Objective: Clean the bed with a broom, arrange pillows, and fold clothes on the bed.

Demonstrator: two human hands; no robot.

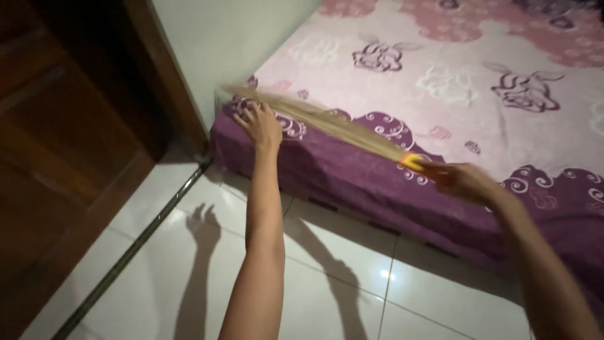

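A person is leaning over the corner of a low bed, seen from above. The right hand (462,181), at centre right of the frame, is gripping the orange-banded handle end of a straw hand broom (327,123), fingers closed around it. The broom is blurring as it is stretching up and left across the bed edge toward the wall (226,44). The left hand (261,126), at centre left, is resting with fingers spread and empty on the bedsheet (453,82) at the mattress corner, just beside the broom's bristle tips.

The bristles are long, pale, dry and stiff, fanning into a flat wedge. The sheet is soft cotton-like cloth, pink on top with purple bunny and cloud prints and a deep purple border hanging down the side. The floor tiles (314,283) below are glossy white, reflecting light and showing arm shadows. A dark wooden door (69,145) is filling the left of the frame.

Risks, as a judgement: the bristles may be striking the left hand's knuckles or scraping the wall, and the glossy tiles may be slippery while the person is leaning.
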